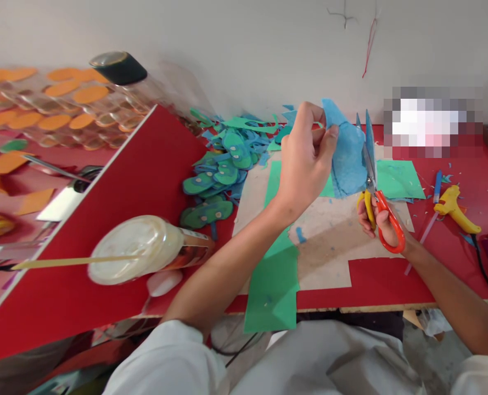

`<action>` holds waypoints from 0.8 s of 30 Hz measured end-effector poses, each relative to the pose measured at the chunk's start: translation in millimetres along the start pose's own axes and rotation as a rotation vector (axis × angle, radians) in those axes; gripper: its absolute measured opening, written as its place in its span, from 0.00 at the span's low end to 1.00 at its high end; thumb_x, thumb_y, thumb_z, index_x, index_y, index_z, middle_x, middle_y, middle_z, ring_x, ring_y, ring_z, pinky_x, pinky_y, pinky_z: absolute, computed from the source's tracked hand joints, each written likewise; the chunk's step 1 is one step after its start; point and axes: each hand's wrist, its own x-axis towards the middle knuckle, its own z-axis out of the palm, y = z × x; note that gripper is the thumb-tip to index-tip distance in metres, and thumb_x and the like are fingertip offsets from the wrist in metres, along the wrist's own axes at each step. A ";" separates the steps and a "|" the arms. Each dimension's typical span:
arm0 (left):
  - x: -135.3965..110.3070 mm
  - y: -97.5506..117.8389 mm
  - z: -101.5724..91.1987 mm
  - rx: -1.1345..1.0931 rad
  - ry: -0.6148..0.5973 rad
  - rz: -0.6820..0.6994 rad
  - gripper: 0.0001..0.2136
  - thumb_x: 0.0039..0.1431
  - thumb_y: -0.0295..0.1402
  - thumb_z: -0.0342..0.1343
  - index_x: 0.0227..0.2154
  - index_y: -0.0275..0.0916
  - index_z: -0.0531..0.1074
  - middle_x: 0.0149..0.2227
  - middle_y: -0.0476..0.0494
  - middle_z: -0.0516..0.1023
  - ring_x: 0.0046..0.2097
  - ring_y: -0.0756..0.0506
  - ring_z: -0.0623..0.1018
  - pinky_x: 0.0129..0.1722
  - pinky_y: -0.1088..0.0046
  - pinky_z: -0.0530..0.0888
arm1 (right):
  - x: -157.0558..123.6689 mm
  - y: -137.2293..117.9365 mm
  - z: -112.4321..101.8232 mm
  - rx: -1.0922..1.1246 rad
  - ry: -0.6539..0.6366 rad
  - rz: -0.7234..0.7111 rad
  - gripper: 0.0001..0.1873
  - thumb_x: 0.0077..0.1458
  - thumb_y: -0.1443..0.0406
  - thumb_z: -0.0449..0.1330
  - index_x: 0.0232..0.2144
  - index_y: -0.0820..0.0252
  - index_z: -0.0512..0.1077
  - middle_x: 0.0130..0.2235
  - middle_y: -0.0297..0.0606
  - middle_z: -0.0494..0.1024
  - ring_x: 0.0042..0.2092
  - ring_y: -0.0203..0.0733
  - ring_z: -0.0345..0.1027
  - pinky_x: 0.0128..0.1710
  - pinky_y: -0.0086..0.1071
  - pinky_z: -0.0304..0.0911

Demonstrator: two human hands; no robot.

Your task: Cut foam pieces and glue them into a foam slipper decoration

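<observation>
My left hand [307, 156] is raised over the table and pinches the upper edge of a blue sheet [348, 156] between thumb and fingers. My right hand [381, 222] grips scissors [377, 200] with red and yellow handles, fingers through the loops. The scissor blades point up and are parted along the right edge of the blue sheet. Under both hands lie a brown cardboard piece [330, 241] and a green sheet [274, 280] that hangs over the table's front edge.
A pile of green-and-blue cut shapes [217, 178] lies left of my hands. A lidded drink cup with a straw [145, 249] lies at the left on the red table [392, 280]. A yellow glue gun [453, 206] rests at the right. Orange cutouts [62, 104] are at the far left.
</observation>
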 end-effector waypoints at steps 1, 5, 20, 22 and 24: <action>0.3 -0.8 -0.5 -0.004 0.009 -0.002 0.13 0.77 0.47 0.59 0.41 0.48 0.64 0.22 0.58 0.56 0.23 0.49 0.60 0.27 0.68 0.58 | 0.1 -0.1 0.1 0.002 -0.002 -0.003 0.44 0.48 0.22 0.63 0.37 0.54 0.69 0.26 0.25 0.63 0.24 0.32 0.54 0.17 0.26 0.53; 1.1 -4.9 -0.5 -0.021 0.043 0.021 0.14 0.77 0.49 0.58 0.42 0.48 0.64 0.23 0.58 0.57 0.23 0.50 0.62 0.27 0.69 0.58 | 0.8 -0.4 0.7 0.014 -0.003 -0.013 0.44 0.47 0.23 0.64 0.37 0.54 0.70 0.25 0.25 0.62 0.23 0.31 0.54 0.17 0.25 0.54; -4.2 -4.5 9.6 -0.040 0.034 0.059 0.16 0.76 0.50 0.60 0.40 0.46 0.63 0.23 0.59 0.53 0.22 0.52 0.54 0.26 0.70 0.52 | 1.5 -4.4 2.1 0.007 0.038 -0.009 0.44 0.44 0.22 0.65 0.34 0.53 0.68 0.24 0.26 0.63 0.22 0.32 0.55 0.15 0.25 0.54; -4.4 -4.6 9.8 -0.035 0.040 0.058 0.16 0.76 0.49 0.60 0.39 0.46 0.63 0.23 0.58 0.53 0.22 0.52 0.54 0.26 0.70 0.52 | 1.5 -4.2 1.7 0.005 0.041 -0.005 0.43 0.45 0.22 0.65 0.34 0.53 0.68 0.24 0.25 0.63 0.22 0.32 0.55 0.15 0.25 0.54; -4.5 -4.6 10.0 -0.034 0.043 0.062 0.16 0.76 0.48 0.61 0.39 0.46 0.63 0.23 0.58 0.53 0.22 0.52 0.54 0.26 0.70 0.52 | 1.3 -3.1 0.8 -0.001 0.041 -0.001 0.43 0.45 0.22 0.65 0.34 0.53 0.67 0.23 0.25 0.64 0.21 0.32 0.55 0.15 0.25 0.54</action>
